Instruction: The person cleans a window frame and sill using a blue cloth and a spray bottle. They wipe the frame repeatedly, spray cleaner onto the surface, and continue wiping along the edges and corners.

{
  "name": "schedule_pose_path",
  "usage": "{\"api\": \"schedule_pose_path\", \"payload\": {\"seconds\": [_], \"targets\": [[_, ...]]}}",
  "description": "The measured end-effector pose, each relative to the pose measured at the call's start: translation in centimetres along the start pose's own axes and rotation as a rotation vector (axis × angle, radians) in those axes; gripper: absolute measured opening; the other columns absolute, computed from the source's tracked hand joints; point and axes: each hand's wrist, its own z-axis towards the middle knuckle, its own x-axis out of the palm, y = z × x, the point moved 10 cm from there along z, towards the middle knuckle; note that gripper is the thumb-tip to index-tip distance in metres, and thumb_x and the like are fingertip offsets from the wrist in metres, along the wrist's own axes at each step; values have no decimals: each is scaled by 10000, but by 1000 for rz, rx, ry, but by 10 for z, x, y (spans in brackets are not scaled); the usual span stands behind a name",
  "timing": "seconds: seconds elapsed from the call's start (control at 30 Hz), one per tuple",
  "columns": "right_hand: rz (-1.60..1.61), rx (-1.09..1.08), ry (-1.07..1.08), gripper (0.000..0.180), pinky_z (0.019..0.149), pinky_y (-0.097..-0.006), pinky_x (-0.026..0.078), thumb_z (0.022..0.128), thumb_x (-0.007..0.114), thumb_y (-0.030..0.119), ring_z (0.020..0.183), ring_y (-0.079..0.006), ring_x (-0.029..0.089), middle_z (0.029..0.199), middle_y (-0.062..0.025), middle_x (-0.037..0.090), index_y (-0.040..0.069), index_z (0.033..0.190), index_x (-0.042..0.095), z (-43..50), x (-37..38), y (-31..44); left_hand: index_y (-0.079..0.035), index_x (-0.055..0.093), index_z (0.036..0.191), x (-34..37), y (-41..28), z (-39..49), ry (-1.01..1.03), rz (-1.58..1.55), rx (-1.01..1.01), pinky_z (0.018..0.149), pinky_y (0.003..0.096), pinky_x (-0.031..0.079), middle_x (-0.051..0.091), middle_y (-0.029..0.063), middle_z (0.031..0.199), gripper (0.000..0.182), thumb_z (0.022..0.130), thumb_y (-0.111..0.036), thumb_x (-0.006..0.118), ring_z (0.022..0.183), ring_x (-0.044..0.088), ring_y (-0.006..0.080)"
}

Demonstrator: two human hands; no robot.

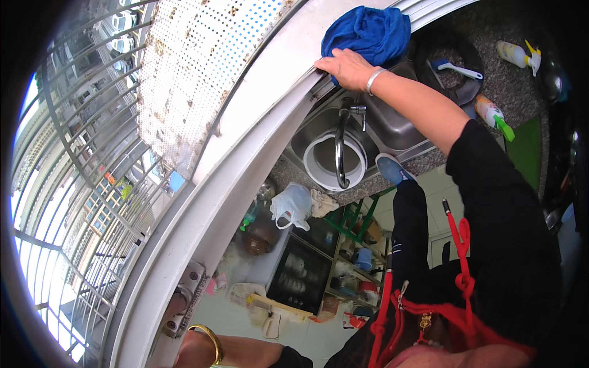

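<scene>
My right hand (346, 69), with a silver bracelet at the wrist, is at the upper middle with its fingers curled at the edge of the white window frame (221, 198). A bunched blue cloth (370, 34) shows on both sides of this hand, which grips part of it; the fingertips are partly hidden. At the bottom left, my left hand (187, 348), a gold bangle at its wrist, is beside the frame near a metal latch (184, 299). Its fingers are mostly hidden, so its hold cannot be told.
Below the frame, a white bucket (310, 168) stands in a steel sink under a chrome faucet (340, 138). Spray bottles (513, 54), a white-handled brush (460, 70) and a plastic bag (292, 204) lie around the sink. Metal bars and a perforated panel (193, 69) are outside the window.
</scene>
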Motion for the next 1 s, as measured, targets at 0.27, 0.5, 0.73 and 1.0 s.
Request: {"api": "schedule_pose_path", "payload": {"seconds": [0.27, 0.5, 0.73, 1.0], "targets": [[-77, 205, -357, 155, 711, -416, 510, 805, 531, 58, 803, -335, 603, 824, -88, 612, 148, 862, 644, -34, -89, -43, 22, 572, 983, 15, 25, -1, -426, -1047, -771, 795, 373, 523, 658, 162, 1001, 191, 799, -21, 600, 892, 629, 282], [108, 20, -26, 560, 659, -430, 538, 763, 616, 141, 739, -322, 685, 751, -142, 684, 251, 1311, 577, 1, -84, 101, 11, 541, 1030, 16, 26, -14, -489, -1119, -804, 893, 404, 503, 583, 181, 1205, 231, 803, 9, 583, 1027, 580, 276], [351, -126, -112, 266, 693, -409, 541, 752, 641, 114, 834, -332, 682, 986, -130, 671, 166, 1009, 597, 5, -158, 170, -14, 296, 1385, 23, 34, -30, -170, -885, -769, 1022, 391, 376, 143, 211, 1566, 638, 802, 43, 550, 1342, 354, 282], [329, -125, 32, 214, 715, -456, 514, 726, 646, 99, 835, -344, 671, 820, -109, 679, 155, 913, 557, 13, -131, 158, 6, -206, 1504, -6, -22, 50, -103, -787, -714, 1186, 376, -9, -151, 171, 1605, 1116, 749, -49, 614, 1486, -34, 257]]}}
